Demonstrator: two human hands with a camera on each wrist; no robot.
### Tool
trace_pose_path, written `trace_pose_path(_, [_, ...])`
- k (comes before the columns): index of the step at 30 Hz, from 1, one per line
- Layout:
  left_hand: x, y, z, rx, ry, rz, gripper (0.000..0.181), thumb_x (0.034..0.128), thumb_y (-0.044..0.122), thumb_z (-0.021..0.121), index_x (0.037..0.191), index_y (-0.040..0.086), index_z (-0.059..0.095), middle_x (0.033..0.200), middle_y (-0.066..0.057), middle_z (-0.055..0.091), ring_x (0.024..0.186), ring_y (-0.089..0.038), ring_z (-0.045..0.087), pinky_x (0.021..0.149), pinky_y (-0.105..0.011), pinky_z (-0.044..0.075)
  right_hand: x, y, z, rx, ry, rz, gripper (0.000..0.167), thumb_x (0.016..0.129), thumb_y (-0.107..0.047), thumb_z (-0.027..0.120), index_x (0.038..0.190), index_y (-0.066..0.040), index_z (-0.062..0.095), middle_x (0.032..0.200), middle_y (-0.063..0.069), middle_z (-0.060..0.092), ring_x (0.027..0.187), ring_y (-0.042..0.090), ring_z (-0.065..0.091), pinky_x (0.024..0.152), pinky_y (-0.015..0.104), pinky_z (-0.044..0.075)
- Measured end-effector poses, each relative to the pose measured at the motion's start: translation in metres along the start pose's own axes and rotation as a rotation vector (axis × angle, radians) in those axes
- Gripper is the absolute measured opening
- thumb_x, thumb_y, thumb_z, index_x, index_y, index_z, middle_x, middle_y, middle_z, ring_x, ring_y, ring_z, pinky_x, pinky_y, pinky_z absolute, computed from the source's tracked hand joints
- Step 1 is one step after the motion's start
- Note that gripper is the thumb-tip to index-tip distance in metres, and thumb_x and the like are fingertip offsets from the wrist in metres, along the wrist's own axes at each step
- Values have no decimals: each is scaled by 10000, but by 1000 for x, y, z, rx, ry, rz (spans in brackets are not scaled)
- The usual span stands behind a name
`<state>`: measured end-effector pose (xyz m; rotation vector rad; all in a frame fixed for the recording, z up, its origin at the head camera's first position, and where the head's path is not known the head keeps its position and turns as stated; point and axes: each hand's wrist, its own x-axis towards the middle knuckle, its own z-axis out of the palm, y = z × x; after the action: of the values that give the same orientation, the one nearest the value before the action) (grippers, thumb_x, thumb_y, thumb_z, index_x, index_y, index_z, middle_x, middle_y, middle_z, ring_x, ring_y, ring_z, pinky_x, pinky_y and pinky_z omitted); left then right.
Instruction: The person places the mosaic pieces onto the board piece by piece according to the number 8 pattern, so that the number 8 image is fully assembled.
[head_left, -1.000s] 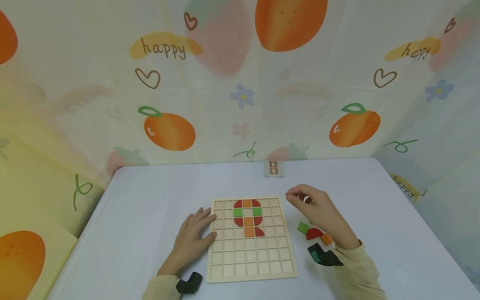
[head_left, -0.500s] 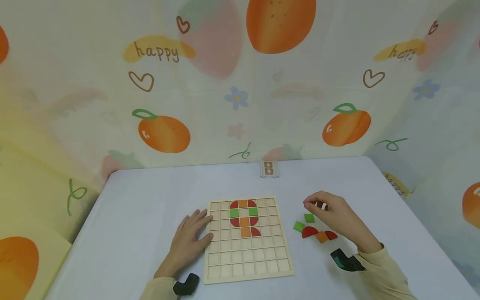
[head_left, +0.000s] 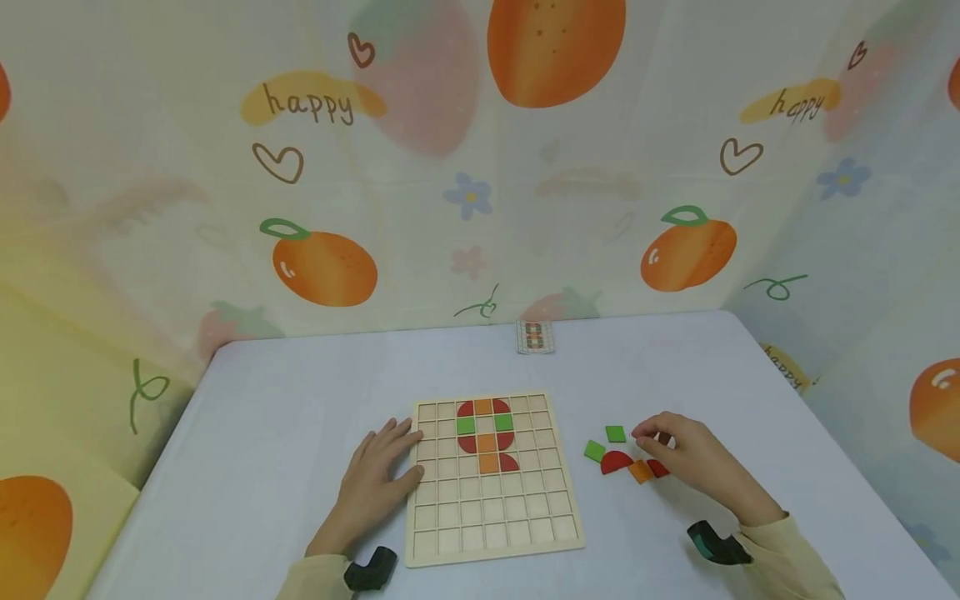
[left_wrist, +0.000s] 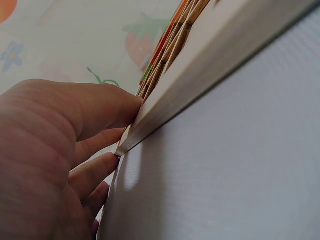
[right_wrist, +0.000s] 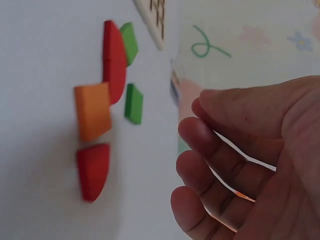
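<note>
A light wooden grid board (head_left: 491, 508) lies on the table. Red quarter-round, orange square (head_left: 486, 443) and green square pieces fill several of its upper cells. My left hand (head_left: 377, 487) rests against the board's left edge, its thumb and fingertips touching the rim (left_wrist: 170, 95), fingers fairly straight. To the right of the board, my right hand (head_left: 693, 454) hovers just above loose pieces, fingers loosely curled, thumb tip by the index fingertip, nothing visible between them. Beneath and beside it lie a green square (head_left: 616, 433), another green square (head_left: 594, 451), red pieces (head_left: 617, 462) and an orange square (right_wrist: 94, 112).
A small pattern card (head_left: 535, 337) lies at the table's far edge. Printed cloth hangs behind the white table (head_left: 300, 400) and at both sides. A dark wrist mount (head_left: 371, 569) sits by the left wrist and another (head_left: 717, 543) by the right.
My right hand has moved from beside the board's upper right rightward and down toward the loose pieces, uncovering a green square and a red piece. The left hand stays on the board's edge.
</note>
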<state>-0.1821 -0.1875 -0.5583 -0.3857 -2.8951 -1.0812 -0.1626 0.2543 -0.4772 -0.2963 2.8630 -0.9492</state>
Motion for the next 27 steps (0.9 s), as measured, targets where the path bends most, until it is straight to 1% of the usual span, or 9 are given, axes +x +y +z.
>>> trace_pose_path(3, [0, -1, 1, 2, 4, 0, 493, 902, 223, 723, 1379, 156, 619, 1580, -97, 471, 1532, -365, 311, 1279, -583, 136, -5, 9, 0, -31, -6, 20, 144, 947, -121, 691, 1070, -52, 721, 914, -26, 688, 795, 61, 516, 584, 182, 480])
trace_pose_path(6, [-1, -2, 1, 4, 7, 0, 495, 902, 226, 725, 1381, 158, 617, 1580, -96, 470, 1532, -364, 310, 1280, -582, 134, -8, 17, 0, -71, -15, 48, 139, 943, -135, 695, 1052, -54, 727, 894, -42, 675, 791, 78, 522, 597, 187, 478])
trace_pose_path(8, [-1, -2, 2, 6, 7, 0, 497, 904, 228, 724, 1384, 159, 614, 1583, -94, 467, 1533, -362, 308, 1281, -580, 130, -11, 21, 0, -93, -21, 84, 139, 940, -151, 699, 1045, -66, 733, 897, -44, 665, 795, 91, 529, 602, 193, 478])
trace_pose_path(13, [0, -2, 2, 5, 9, 4, 497, 904, 227, 726, 1383, 157, 614, 1581, -96, 468, 1532, -366, 309, 1281, -583, 130, -17, 29, 2, -151, -38, 160, 145, 936, -160, 685, 1047, -84, 738, 964, -5, 675, 821, 125, 557, 647, 254, 490])
trace_pose_path(17, [0, -2, 2, 4, 10, 7, 502, 902, 223, 729, 1384, 148, 613, 1581, -100, 468, 1532, -367, 310, 1281, -582, 134, -21, 32, 6, -151, -60, 190, 195, 929, -184, 686, 1086, -75, 721, 977, 12, 637, 835, 145, 537, 649, 270, 466])
trace_pose_path(19, [0, -3, 2, 3, 10, 6, 506, 900, 220, 731, 1386, 142, 611, 1582, -100, 466, 1533, -365, 310, 1283, -577, 135, -23, 32, 8, -136, -65, 198, 221, 918, -203, 707, 1098, -76, 715, 969, 10, 608, 831, 150, 510, 637, 258, 439])
trace_pose_path(22, [0, -3, 2, 0, 11, 9, 505, 898, 216, 731, 1383, 139, 613, 1579, -105, 470, 1530, -367, 314, 1280, -579, 141, -24, 32, 11, -129, -59, 187, 234, 897, -209, 741, 1088, -78, 709, 950, 11, 580, 813, 152, 484, 615, 244, 412])
trace_pose_path(27, [0, -3, 2, 0, 14, 12, 504, 897, 214, 732, 1383, 145, 615, 1577, -99, 473, 1529, -365, 318, 1278, -580, 144, -24, 30, 13, -116, -50, 166, 202, 888, -182, 753, 1053, -94, 674, 940, 2, 585, 826, 146, 495, 628, 236, 428])
